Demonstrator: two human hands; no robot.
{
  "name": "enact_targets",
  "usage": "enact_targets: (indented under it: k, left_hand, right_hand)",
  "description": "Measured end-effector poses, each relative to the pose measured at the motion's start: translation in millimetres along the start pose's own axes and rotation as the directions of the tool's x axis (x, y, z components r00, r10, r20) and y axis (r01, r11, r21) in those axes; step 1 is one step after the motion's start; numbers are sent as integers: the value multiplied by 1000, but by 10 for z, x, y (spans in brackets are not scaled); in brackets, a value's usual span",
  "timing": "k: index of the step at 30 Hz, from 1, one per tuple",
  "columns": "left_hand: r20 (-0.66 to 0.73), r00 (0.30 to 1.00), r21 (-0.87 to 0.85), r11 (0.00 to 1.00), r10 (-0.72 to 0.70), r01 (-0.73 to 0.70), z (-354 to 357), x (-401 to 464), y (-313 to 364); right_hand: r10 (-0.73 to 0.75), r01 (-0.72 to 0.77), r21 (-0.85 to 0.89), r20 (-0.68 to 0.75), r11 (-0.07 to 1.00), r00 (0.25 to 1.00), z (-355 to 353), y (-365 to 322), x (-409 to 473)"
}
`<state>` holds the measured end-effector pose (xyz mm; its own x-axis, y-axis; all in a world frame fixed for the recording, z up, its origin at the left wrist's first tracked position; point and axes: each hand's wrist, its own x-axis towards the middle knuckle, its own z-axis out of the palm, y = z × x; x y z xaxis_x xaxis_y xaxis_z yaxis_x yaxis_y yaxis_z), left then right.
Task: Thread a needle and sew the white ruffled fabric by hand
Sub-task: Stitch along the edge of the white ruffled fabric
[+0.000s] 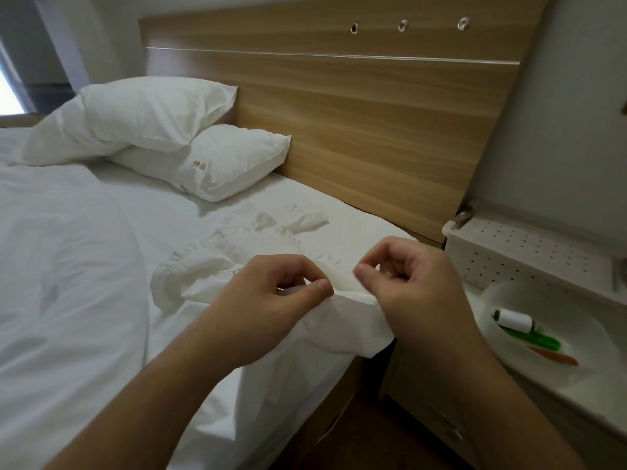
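The white ruffled fabric (237, 262) is lying on the bed (84, 266) near its edge, one corner overhanging; it could be sliding off if tugged. Both hands are pinching its near hem: the left hand (271, 300) and right hand (407, 283) are sitting close together. Risk: white thread tangling unseen. No needle is discernible. The fabric is looking crumpled, its frill gathered.

My fingertips (364, 271) cover whatever they pinch; needle and thread are too fine to see against the white ruffled fabric (217, 266).
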<state>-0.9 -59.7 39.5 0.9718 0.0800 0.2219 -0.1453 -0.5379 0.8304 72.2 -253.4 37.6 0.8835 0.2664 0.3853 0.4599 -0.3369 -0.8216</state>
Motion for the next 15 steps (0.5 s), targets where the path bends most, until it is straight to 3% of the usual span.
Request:
enact_targets:
  k: [3,9,15]
  left_hand:
    - [2,1000,2,1000,-6,6,-1,-1,-4]
    - [7,1000,25,1000,-18,18,-17,-3,-26]
    - [35,999,110,994,17,-21,-5,14,-51]
  right_hand:
    - [47,-50,-26,-108,998,993,9,35,-1]
    - [78,-76,78,-24,994,997,-8,8,9]
    - [28,-25,46,-81,999,996,-6,-14,-19]
